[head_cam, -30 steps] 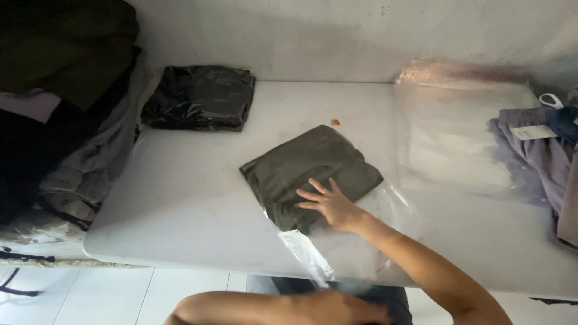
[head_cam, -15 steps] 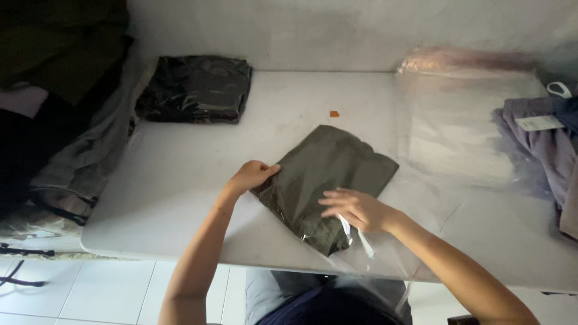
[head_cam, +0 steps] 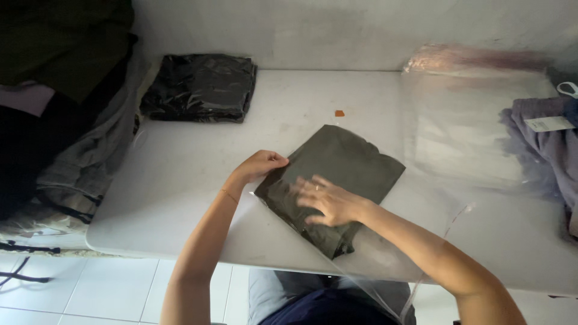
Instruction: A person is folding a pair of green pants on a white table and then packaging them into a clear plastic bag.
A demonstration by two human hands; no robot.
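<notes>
Folded olive-green garment (head_cam: 352,165) sits turned diagonally near the front edge of the white table (head_cam: 180,162), partly inside a clear plastic bag (head_cam: 361,253) whose open end hangs off the table toward the person. Left hand (head_cam: 260,165) comes in with the forearm angled up from below, fingers curled and pinching the garment's left corner at the bag's edge. Right hand (head_cam: 328,201) lies palm down on the lower half of the garment, fingers spread flat and a bit blurred, gripping nothing. Off to the back left there's a bagged black garment (head_cam: 201,87), and a stack of clear bags (head_cam: 469,120) on the right.
</notes>
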